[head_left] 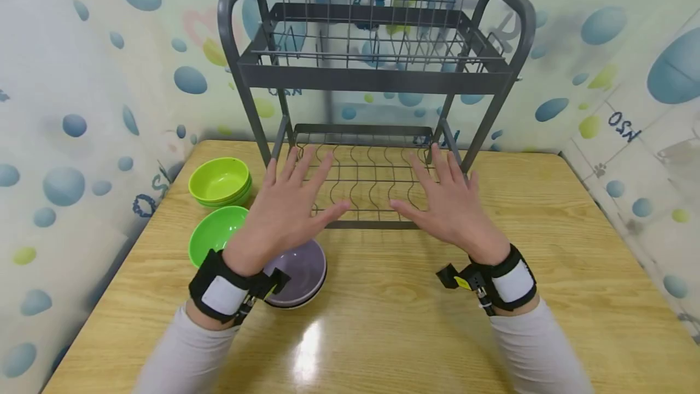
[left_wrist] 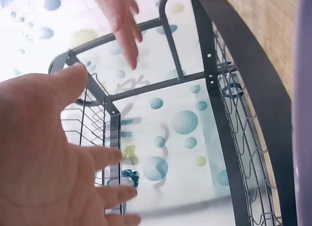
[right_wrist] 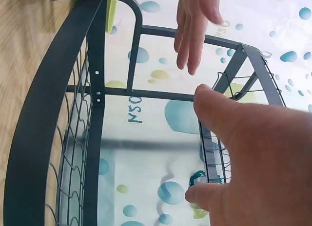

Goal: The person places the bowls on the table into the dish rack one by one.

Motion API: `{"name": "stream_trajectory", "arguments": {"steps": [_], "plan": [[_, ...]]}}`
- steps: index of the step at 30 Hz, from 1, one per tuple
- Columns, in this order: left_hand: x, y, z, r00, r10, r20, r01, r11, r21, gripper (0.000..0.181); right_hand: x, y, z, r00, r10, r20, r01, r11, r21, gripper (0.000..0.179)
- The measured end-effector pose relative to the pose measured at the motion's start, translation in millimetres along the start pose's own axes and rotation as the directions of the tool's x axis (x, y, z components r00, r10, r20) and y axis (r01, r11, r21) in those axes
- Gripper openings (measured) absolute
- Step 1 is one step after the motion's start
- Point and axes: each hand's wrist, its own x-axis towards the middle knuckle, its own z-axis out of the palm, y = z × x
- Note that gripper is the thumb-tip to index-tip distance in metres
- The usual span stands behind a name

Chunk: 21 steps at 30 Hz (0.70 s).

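Both hands are spread with nothing in them, backs facing the head camera. My left hand hovers in front of the rack's lower left, fingers straight and thumb pointing inward. Mirroring it, my right hand is held before the lower right. Behind them stands a dark grey two-tier dish rack with wire shelves. Beneath the left hand and wrist, a purple bowl tops a small stack, partly covered. A green bowl sits left of that hand, also partly hidden. In the left wrist view, a purple edge runs along the right side.
Farther back on the left is a stack of yellow-green bowls. Everything stands on a wooden table against a wall covering with blue and green spots. A black strap with a small camera is on each wrist.
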Motion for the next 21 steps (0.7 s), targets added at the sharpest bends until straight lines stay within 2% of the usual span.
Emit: {"name": "stream_trajectory", "arguments": {"steps": [4,8,12,15,21], "plan": [[-10.3,-3.6,-2.5,0.992,0.127,-0.007,-0.127,0.991,-0.047,0.084,-9.8,9,-9,1.000,0.000,0.020,0.000,1.000,0.016,0.094],[-23.2,-10.7,-3.3,0.983,0.183,-0.016,-0.184,0.981,-0.062,0.076,-20.6,20,-15,0.999,-0.013,0.041,0.012,1.000,0.023,0.093],[-32.4,-19.3,-1.5,0.983,0.179,-0.045,-0.181,0.983,-0.030,0.058,-33.2,35,-15,0.999,-0.017,0.042,0.016,0.999,0.031,0.093],[-37.5,-27.6,2.6,0.986,0.154,-0.061,-0.156,0.988,-0.021,0.046,-39.4,47,-12,1.000,0.002,0.019,-0.004,0.998,0.067,0.092],[-44.2,-43.7,14.2,0.993,0.111,-0.034,-0.113,0.991,-0.069,0.033,-40.2,69,4,0.994,0.073,-0.082,-0.055,0.978,0.200,0.081]]}}
